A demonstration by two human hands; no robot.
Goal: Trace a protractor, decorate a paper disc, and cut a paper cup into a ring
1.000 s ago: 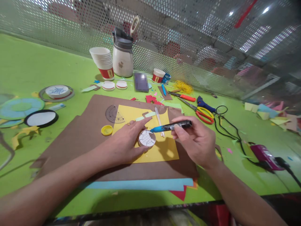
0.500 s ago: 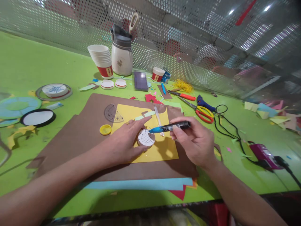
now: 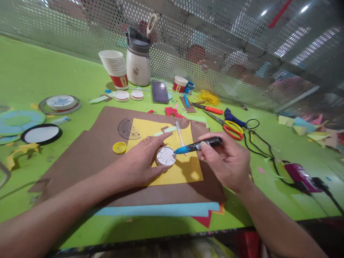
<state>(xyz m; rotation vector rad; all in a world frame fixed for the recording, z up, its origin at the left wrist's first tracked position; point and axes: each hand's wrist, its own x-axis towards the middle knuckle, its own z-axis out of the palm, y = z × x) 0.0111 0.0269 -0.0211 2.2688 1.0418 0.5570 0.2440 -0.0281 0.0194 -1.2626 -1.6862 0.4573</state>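
1. At the near edge of the brown sheets (image 3: 80,157), a light blue sheet (image 3: 161,209) sticks out, and a red paper corner (image 3: 203,219) shows a little to the right.
2. The left hand (image 3: 139,159) comes from the near left. It holds a white disc (image 3: 166,156) with thumb and fingers spread around it: the thumb lies against the near rim, a bent finger is at the far left rim, and the index finger reaches straight past the disc on the far side.
3. The right hand (image 3: 228,159) pinches a black marker (image 3: 199,145) with blue front end between thumb and index finger; the other fingers are curled under. The tip points left, at the right rim of the disc. Whether it touches, I cannot tell.
4. The disc lies flat on a yellow sheet (image 3: 188,175), which is on the brown sheets. Its top carries dark crossing lines.
5. To the left of the yellow sheet is a yellow lid (image 3: 119,147); farther, a protractor (image 3: 127,129) partly overlaps the sheet.
6. Beyond the right hand are scissors (image 3: 215,119) with yellow and red handles, and a blue glue gun (image 3: 232,117).
7. At the far side stand stacked paper cups (image 3: 118,80), just beside a white bottle (image 3: 138,68).
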